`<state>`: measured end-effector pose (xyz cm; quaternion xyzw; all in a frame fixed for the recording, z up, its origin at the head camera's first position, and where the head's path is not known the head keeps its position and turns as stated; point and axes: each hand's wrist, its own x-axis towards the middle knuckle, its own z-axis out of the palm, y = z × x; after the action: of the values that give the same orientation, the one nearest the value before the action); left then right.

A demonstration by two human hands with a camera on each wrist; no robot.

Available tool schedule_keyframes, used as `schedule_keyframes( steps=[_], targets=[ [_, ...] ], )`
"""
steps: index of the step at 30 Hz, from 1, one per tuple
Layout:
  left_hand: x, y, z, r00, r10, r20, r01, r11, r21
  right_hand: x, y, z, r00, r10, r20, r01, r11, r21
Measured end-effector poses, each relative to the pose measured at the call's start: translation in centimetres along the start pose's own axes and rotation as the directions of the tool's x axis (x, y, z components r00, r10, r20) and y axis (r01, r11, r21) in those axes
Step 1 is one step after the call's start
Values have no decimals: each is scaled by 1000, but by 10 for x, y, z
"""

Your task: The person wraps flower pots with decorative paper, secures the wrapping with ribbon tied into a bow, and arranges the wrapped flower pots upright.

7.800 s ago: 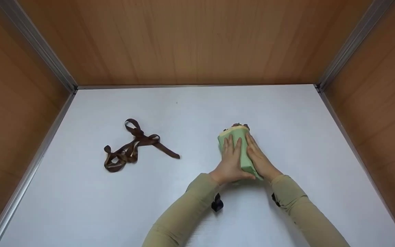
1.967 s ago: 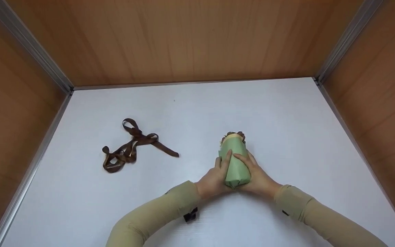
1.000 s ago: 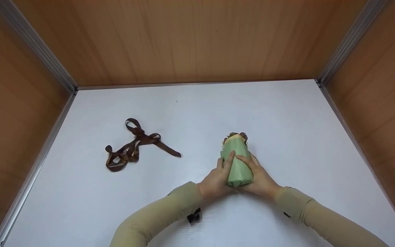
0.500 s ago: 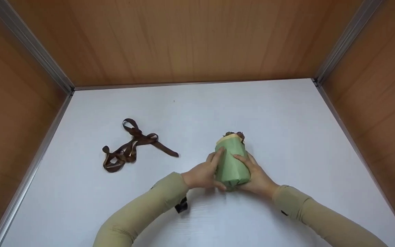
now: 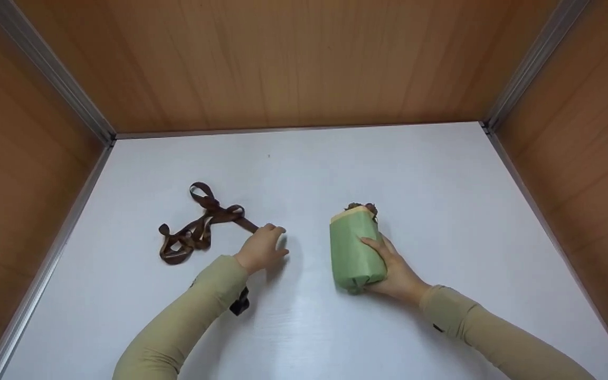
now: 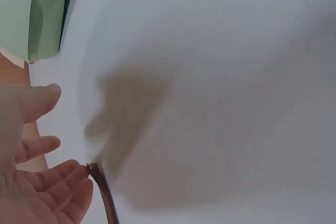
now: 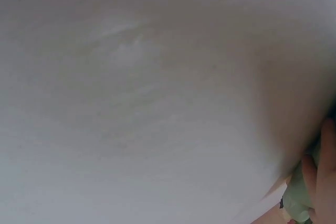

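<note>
Off the green bundle point(image 5: 354, 253) with the left hand point(image 5: 259, 249), now loosely spread at the tip of the brown ribbon point(image 5: 222, 215) on the bench point(image 5: 304, 332), perhaps touching; down to one-handed support, gripping the bundle well apart with the right hand point(image 5: 396, 272).

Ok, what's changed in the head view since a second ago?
The left hand has let go of the green bundle and moved left to the right end of the brown ribbon; contact isn't clear. The bundle looks wider on its left. Unchanged: the right hand grips the bundle; the ribbon lies in place.
</note>
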<state>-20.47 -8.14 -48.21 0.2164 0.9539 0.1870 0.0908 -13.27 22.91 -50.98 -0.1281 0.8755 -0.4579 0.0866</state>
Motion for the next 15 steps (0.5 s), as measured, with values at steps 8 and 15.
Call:
schedule_keyframes(
  steps=[8, 15],
  targets=[
    [-1, -19, 1, 976, 85, -198, 3, 913, 408, 0, 0, -1, 999, 47, 10, -47, 999, 6],
    [2, -31, 3, 990, -20, -139, 73, 917, 391, 1, -1, -1, 999, 37, 10, -37, 999, 2]
  ],
)
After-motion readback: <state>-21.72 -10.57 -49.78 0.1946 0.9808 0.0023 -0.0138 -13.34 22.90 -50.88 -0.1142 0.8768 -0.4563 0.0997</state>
